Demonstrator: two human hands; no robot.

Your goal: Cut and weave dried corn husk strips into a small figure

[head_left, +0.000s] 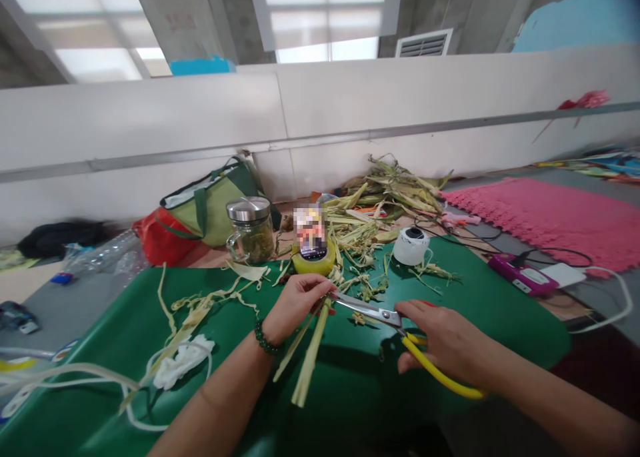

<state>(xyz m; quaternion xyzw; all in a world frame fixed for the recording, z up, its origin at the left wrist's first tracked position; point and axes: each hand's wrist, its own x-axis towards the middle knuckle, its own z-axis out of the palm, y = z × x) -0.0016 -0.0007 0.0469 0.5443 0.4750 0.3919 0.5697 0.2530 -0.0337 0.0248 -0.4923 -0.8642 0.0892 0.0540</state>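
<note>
Our left hand (299,300) pinches long, pale-green plant strips (311,362) at lower centre; our right hand (440,337) curls part-closed around yellow-handled steel scissors (367,308), tips beside that pinch. For clean snips, we should keep the strips taut and skin clear.

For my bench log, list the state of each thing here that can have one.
Left hand: closed on husk strips
Right hand: gripping scissors
Scissors: held, blade opening unclear
Husk strips: held, lower ends free
Glass jar: upright, lidded
Phone: propped up, lit
White roll: upright
Green bag: tilted
</note>
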